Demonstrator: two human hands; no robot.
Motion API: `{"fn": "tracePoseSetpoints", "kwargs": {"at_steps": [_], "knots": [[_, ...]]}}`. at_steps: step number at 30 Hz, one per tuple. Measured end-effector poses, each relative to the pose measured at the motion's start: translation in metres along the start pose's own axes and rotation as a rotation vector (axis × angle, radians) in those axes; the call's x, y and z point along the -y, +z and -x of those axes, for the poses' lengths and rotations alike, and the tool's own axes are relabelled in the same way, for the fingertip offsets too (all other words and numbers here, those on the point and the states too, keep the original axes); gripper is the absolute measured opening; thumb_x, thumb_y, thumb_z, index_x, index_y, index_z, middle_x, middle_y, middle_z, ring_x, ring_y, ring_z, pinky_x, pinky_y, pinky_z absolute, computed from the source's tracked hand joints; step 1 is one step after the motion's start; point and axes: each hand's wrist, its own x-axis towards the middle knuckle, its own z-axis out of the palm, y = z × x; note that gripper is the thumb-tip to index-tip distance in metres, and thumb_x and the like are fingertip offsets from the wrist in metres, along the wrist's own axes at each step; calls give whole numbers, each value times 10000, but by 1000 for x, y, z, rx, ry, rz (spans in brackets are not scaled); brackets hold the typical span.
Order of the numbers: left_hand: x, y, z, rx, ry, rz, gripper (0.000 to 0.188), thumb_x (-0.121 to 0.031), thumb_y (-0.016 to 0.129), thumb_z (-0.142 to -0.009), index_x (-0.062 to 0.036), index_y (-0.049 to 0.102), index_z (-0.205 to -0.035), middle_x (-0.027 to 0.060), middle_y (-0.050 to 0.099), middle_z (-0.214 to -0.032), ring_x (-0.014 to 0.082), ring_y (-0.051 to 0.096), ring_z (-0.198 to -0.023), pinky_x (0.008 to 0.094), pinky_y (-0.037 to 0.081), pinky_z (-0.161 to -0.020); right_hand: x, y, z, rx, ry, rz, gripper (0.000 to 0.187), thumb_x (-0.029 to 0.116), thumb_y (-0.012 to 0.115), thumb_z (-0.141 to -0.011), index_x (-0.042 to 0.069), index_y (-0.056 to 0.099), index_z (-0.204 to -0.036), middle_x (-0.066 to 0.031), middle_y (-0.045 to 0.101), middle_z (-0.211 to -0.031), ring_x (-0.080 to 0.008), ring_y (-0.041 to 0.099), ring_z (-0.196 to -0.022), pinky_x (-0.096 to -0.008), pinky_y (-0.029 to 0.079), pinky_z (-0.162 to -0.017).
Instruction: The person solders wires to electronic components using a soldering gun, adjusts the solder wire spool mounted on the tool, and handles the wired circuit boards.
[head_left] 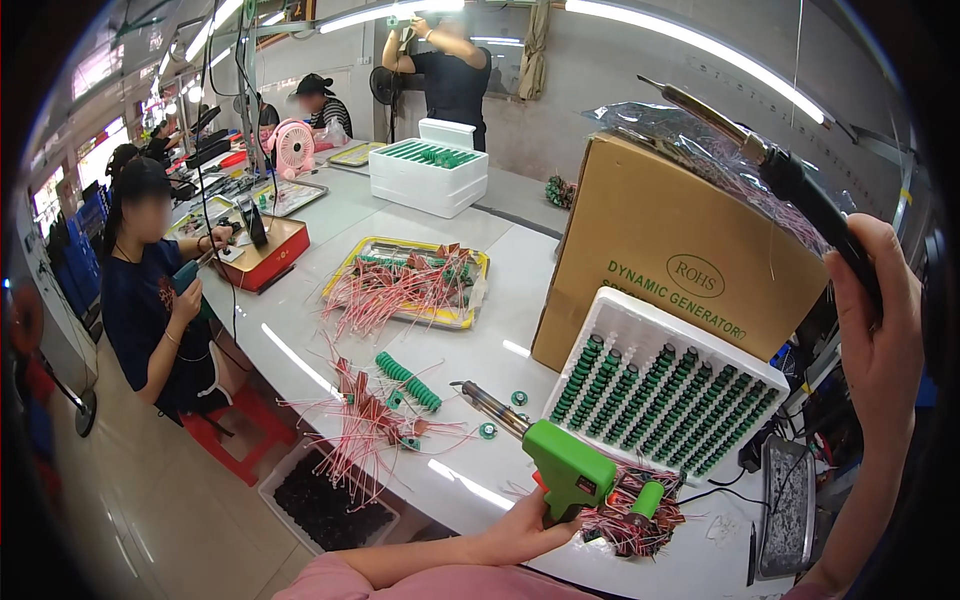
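My left hand (526, 532) is wrapped round the grip of a green soldering gun (572, 468), whose metal barrel points up and left over the table. Raised at the right, my right hand (878, 310) holds a soldering iron (800, 185) by its black handle, its tip pointing up and left. Under the gun lies a pile of red and white wires (635, 520). Beyond its barrel are a row of green ring-shaped parts (408, 381) and a tangle of wired pieces (372, 405). A white foam tray (660, 310) of green ring parts leans against a cardboard box (660, 220).
A yellow-rimmed tray (475, 318) of wired parts and a white foam box (425, 195) stand farther back. At the right lies a grey metal tray (785, 510) with cables nearby. A bin of black pieces (330, 500) sits below the table edge. A co-worker (150, 290) sits at the left.
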Motion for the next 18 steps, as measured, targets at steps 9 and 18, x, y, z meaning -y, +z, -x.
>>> {"fn": "tracePoseSetpoints", "kwargs": {"at_steps": [9,18], "knots": [[25,-4,-22,-75,-38,-7,340,-62,594,-781,-30,445,-1084,30,533,-930,102,504,-829,256,426,-705,-12,13,13,-136,209,-134,248,83,611,-791,29,540,-1023,-122,596,-853,-202,587,-715,-263,453,-636],[8,30,-61,-79,113,-52,570,56,496,-696,-49,322,-1228,72,477,-788,170,491,-735,296,416,-723,-97,-55,132,115,519,320,248,85,599,-803,27,539,-1036,-113,599,-864,-180,584,-740,-256,450,-662]]}}
